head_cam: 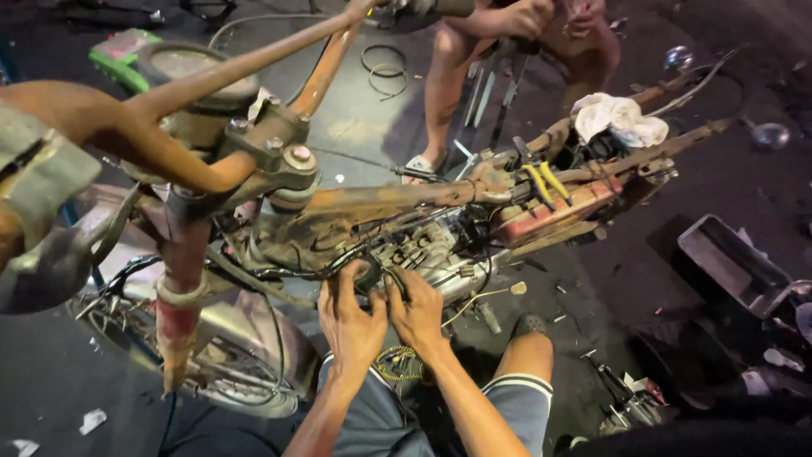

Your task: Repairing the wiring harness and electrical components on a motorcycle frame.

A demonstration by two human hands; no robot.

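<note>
1. Left hand [349, 317]: fingers bent and pressed into the black wiring [372, 279] under the frame tube [381, 201], gripping it, apparently to hold the strands steady.
2. Right hand [417, 309]: just beside the left, fingertips curled on the same wiring where it meets the engine [427, 250]; whether it pinches a single wire cannot be told, the spot being dark and crowded.
3. Wiring: hangs from the underside of the frame tube, at the engine's front edge.
4. Stripped motorcycle, rusty orange: handlebar [211, 80] and fork [182, 288] at the near left, front wheel [237, 372] low beside them.
5. Yellow-handled pliers [541, 182]: laid on the rear frame rails, within reach of the work.
6. White rag [622, 118]: bunched on the rear end of the frame.
7. Second person: bare legs [444, 85] on the far side of the frame.
8. Grey tray [732, 262]: on the ground at the right.
</note>
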